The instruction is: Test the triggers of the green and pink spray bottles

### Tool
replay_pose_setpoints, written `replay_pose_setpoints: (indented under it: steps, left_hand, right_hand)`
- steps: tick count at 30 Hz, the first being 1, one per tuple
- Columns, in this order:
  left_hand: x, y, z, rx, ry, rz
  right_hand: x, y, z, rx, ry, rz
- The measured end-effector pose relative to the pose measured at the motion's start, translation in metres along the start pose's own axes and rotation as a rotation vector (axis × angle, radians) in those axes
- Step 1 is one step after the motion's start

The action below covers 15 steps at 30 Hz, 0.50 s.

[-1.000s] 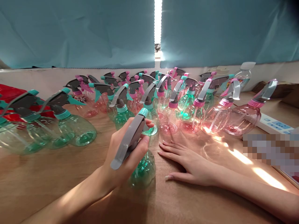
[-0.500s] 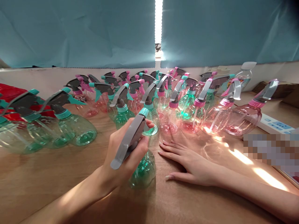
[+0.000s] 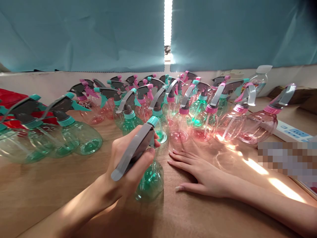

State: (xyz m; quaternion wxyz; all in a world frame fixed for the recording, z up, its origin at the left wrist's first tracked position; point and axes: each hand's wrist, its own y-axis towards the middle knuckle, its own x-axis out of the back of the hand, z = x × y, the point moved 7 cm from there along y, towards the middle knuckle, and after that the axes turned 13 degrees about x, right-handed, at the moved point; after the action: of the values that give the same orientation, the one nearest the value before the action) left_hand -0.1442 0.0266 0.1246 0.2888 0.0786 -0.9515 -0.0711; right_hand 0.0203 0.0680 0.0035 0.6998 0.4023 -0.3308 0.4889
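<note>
My left hand point(image 3: 132, 162) is wrapped round the neck and trigger of a green spray bottle point(image 3: 151, 180) with a grey and teal spray head. The bottle is close to upright above the wooden table point(image 3: 188, 215); whether its base touches the wood I cannot tell. My fingers hide its collar and most of the trigger. My right hand point(image 3: 195, 170) lies flat on the table to the right of that bottle, fingers stretched out, holding nothing. Just beyond my right fingertips stands a pink spray bottle point(image 3: 182, 127).
Several green and pink spray bottles crowd the back of the table. On the left are more green spray bottles point(image 3: 84, 137) in front of a red bag-like item point(image 3: 12, 97). A white power strip point(image 3: 293, 132) and a clear capped bottle point(image 3: 259, 81) are at the right.
My left hand and the green spray bottle have shifted slightly left, with the spray head tilting a little lower. My right hand has stayed in place.
</note>
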Motion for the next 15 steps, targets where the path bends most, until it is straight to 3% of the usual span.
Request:
replay_pose_setpoints:
  steps: [9, 15]
  left_hand:
    - [-0.0014, 0.0003, 0.0012, 0.005, -0.03, -0.002]
    - [-0.0018, 0.002, 0.0008, -0.057, -0.046, -0.094]
  right_hand:
    - [0.0009, 0.0001, 0.0008, -0.004, 0.008, -0.004]
    - [0.0023, 0.0003, 0.0019, -0.002, 0.002, -0.016]
